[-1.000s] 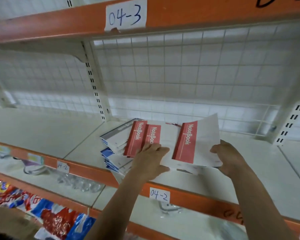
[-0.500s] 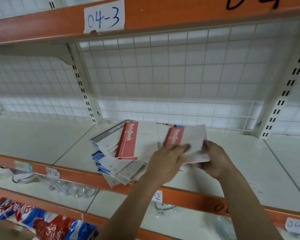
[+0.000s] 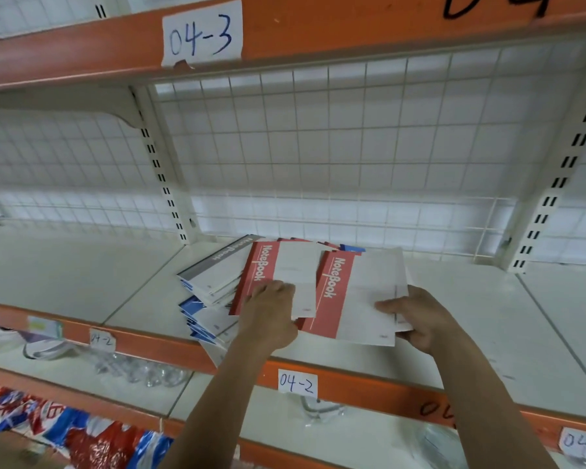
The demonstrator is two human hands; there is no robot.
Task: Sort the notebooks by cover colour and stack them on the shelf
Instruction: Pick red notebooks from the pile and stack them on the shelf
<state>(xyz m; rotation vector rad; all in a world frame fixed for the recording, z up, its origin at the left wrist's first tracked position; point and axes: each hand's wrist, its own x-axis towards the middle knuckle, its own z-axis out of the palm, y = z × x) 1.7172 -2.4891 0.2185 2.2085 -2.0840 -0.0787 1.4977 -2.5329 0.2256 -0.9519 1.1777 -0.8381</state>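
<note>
A messy pile of notebooks [image 3: 214,286] lies on the white shelf [image 3: 471,319], with grey and blue spines fanned out at its left. On top of the pile lies a red-spined notebook [image 3: 285,272]; my left hand [image 3: 271,316] grips its near edge with curled fingers. To its right, my right hand [image 3: 416,319] holds another red-spined notebook [image 3: 359,296] by its near right corner, thumb on the cover. More red and blue edges [image 3: 349,247] peek out behind it.
A white wire grid [image 3: 318,147] backs the shelf, with slotted uprights [image 3: 163,177] left and right. An orange beam [image 3: 352,384] labelled 04-2 fronts the shelf. Below lie glass items [image 3: 142,370] and colourful packets [image 3: 82,434]. Bare shelf [image 3: 65,275] extends to the left.
My hands have drawn apart: the right-hand red notebook has slid to the right and is fully uncovered, while my left hand has moved back onto the left red notebook.
</note>
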